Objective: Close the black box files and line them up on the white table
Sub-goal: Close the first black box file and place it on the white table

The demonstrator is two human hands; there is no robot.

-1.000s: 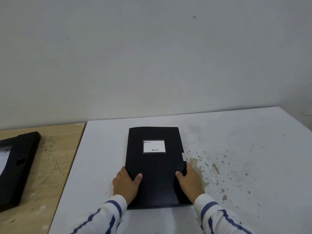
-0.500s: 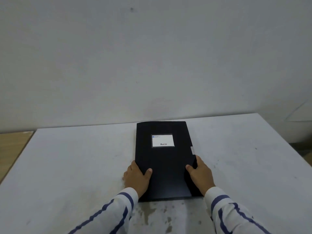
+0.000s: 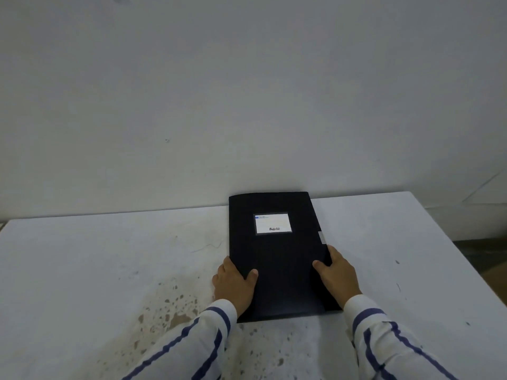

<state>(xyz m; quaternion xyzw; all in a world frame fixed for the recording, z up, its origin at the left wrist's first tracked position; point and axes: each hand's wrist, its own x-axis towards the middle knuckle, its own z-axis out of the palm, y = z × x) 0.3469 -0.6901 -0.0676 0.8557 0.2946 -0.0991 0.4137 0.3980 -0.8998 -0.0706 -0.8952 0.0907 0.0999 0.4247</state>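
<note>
At centre frame, a closed black box file (image 3: 277, 256) lies flat on the white desk (image 3: 96, 256). Left hand (image 3: 234, 285) and right hand (image 3: 336, 275) grip its side edges, thumbs on the cover.

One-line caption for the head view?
Both hands, left and right, grip a closed black box file flat on the white table.

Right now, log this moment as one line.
box file: closed, flat on white table | left hand: gripping left edge | right hand: gripping right edge
</note>
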